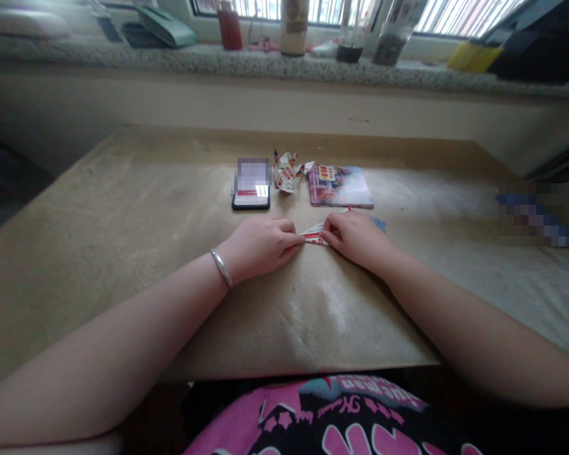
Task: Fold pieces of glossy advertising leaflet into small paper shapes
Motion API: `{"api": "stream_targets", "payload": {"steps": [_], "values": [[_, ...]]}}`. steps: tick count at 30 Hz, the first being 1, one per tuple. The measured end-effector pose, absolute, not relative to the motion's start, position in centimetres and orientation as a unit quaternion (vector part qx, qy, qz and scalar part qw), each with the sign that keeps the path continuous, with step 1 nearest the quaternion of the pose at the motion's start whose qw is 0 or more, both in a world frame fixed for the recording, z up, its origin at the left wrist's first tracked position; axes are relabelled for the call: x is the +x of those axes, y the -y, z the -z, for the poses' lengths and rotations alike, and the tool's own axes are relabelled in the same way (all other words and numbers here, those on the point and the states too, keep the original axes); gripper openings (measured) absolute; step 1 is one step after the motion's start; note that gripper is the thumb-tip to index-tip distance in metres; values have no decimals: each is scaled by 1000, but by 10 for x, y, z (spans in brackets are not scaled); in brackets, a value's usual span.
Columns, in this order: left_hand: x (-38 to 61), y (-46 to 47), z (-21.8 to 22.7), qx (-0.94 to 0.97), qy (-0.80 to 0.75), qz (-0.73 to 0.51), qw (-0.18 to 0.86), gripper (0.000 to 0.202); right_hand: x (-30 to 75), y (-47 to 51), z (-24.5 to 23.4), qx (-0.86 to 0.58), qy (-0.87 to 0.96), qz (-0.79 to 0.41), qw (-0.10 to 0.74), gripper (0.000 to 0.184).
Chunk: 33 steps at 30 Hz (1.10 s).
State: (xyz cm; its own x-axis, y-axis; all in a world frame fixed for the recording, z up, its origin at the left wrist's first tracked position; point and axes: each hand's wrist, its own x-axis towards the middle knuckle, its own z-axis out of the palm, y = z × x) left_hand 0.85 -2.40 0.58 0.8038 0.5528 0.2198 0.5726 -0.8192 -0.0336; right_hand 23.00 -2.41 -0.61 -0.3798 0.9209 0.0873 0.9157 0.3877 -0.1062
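Observation:
A folded piece of printed paper (315, 234), white with red marks and a blue part at its right, lies on the table between my hands. My left hand (268, 246), with a silver bangle at the wrist, has its fingers together on the paper's pointed left end. My right hand (353, 237) is closed over the middle of the paper, thumb and fingertips pressed to it, and hides much of it. Just beyond them are a folded paper shape (287, 172) with several points, and a stack of printed sheets (346, 186) with a yellow label.
A phone (251, 184) with a lit, blurred screen lies left of the folded shape. At the table's right is a blurred blue item (535, 218). The granite windowsill (246, 63) behind holds bottles, a red container (230, 26) and a yellow object (474, 57).

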Motion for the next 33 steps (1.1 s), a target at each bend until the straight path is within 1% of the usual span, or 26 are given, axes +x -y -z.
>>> {"api": "stream_targets", "payload": {"steps": [4,18,22,28,33], "values": [[8,24,-4,-947,299,98,57,28,229,23,6,-559,826,-10,75,20],[8,21,-3,-950,278,101,101,29,227,24,3,-564,824,-4,56,22],[8,20,-4,-954,257,91,124,30,227,24,3,-566,822,-10,54,23],[9,19,-7,-958,237,59,152,26,226,25,3,-574,817,-16,49,22],[10,19,-10,-958,246,51,138,25,226,25,3,-578,814,-23,53,20]]}}
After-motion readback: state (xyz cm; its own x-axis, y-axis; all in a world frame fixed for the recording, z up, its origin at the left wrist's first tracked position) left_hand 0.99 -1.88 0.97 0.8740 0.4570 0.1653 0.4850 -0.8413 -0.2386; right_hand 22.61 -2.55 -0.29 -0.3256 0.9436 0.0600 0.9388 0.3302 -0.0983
